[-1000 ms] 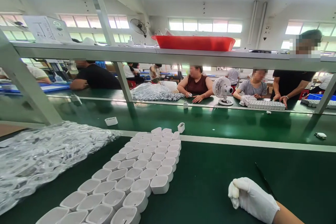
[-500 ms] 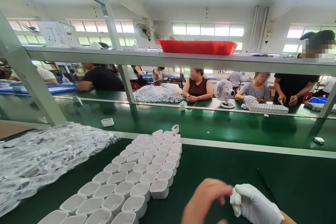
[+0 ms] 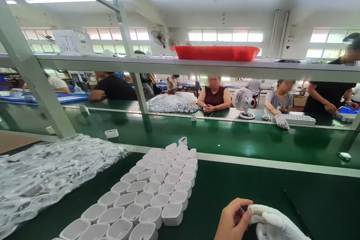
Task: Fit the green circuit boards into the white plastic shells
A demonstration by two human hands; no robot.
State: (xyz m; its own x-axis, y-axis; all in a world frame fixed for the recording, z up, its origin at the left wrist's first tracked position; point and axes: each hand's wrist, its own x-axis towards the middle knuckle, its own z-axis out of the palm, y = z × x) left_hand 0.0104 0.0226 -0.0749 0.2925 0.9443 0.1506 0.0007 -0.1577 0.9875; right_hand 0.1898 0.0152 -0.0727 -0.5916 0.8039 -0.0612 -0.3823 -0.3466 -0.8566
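Observation:
My left hand (image 3: pixel 234 219) is bare and comes up from the bottom edge. Its thumb and index finger pinch the fingertip of the white glove (image 3: pixel 277 218) on my right hand (image 3: pixel 271 220). The gloved fingers stretch left and bend a little, with a gap below the top one; nothing shows in them. Part of that hand lies below the frame. To the left stand rows of white open-topped plastic housings (image 3: pixel 172 214). A thin black stick-like tool (image 3: pixel 295 210) lies on the green table just beyond the glove.
A clear plastic bag (image 3: pixel 62 172) of white parts lies at left. Past the pale strip (image 3: pixel 253 162) runs a green belt with a few white pieces (image 3: pixel 111 133). Overhead, a shelf bears a red tray (image 3: pixel 215 53). Several people sit or stand opposite, near a white fan (image 3: pixel 243 101).
My left hand has closed its fingers onto the glove's fingertip. The gloved hand has turned and dropped slightly. Across the belt, a co-worker's gloved hand has reached forward onto the belt.

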